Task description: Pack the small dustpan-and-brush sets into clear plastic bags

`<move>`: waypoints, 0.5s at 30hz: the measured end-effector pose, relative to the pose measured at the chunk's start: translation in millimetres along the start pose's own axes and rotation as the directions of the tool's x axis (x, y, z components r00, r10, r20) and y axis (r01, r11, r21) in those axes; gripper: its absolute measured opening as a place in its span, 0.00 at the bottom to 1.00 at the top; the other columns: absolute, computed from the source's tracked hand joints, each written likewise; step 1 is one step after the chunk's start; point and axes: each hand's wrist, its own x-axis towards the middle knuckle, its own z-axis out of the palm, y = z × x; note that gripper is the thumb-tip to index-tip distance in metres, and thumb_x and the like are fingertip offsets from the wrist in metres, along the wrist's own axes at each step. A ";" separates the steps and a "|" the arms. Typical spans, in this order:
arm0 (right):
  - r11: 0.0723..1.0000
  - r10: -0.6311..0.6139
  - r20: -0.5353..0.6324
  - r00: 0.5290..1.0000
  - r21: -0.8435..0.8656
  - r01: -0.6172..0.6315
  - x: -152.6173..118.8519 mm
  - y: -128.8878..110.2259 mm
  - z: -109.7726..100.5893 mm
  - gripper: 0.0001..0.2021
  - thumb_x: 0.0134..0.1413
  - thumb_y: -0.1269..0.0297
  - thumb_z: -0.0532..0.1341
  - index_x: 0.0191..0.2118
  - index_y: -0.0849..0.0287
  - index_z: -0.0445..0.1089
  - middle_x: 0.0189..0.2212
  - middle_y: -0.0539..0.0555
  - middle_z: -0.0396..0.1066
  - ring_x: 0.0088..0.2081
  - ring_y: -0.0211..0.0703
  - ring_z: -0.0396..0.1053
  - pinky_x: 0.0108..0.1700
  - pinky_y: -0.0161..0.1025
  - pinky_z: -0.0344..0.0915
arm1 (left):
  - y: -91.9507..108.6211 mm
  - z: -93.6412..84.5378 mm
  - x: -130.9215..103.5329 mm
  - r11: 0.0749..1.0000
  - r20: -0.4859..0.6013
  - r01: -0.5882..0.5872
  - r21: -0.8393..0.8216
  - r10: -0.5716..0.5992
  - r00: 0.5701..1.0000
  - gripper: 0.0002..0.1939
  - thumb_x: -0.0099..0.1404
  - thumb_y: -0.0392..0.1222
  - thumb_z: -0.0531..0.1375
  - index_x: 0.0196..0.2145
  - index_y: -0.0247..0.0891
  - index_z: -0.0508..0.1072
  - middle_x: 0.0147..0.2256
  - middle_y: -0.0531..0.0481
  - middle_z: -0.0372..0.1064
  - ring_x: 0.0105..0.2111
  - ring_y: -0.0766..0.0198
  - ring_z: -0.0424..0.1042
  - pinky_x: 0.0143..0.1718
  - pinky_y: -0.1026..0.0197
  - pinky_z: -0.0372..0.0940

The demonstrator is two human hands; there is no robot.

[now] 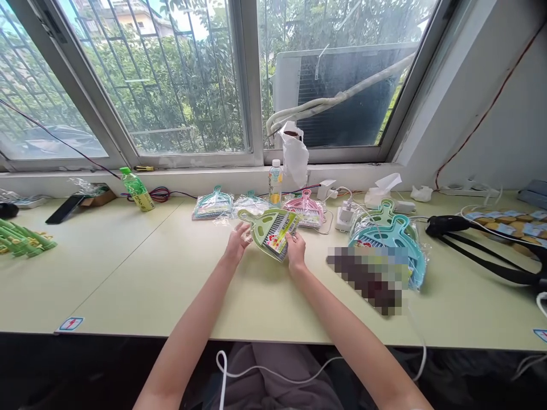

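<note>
A small green dustpan-and-brush set [265,223] is held up over the table in front of me, tilted, its handle toward the upper left. Dark brush bristles and a yellow-green printed card lie across its pan. My right hand [296,250] grips its right side, thumb on the card. At the left edge, under the handle, my left hand [238,244] has its fingers curled against the set; some fingertips are hidden. Clear plastic film shows near the left fingers. Behind it, wrapped sets in pale teal [214,202] and pink [306,208] lie by the wall.
To the right lie blue dustpan sets [399,239] over a green one, beside a pixelated dark flat object [367,282]. A green-capped bottle [137,189] and a clear bottle [276,183] stand at the back. Black straps [482,267] and white cables lie at the right.
</note>
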 end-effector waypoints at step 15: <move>0.987 -0.022 -0.010 1.000 -0.160 0.020 -8.9 -8.4 1.6 0.11 0.51 0.57 0.59 0.39 0.55 0.62 0.43 0.58 0.75 0.41 0.47 0.74 0.43 0.44 0.69 | -28.0 13.0 -9.3 0.973 0.192 0.157 0.167 -0.188 0.963 0.08 0.60 0.36 0.64 0.38 0.33 0.77 0.37 0.45 0.78 0.38 0.61 0.76 0.43 0.62 0.71</move>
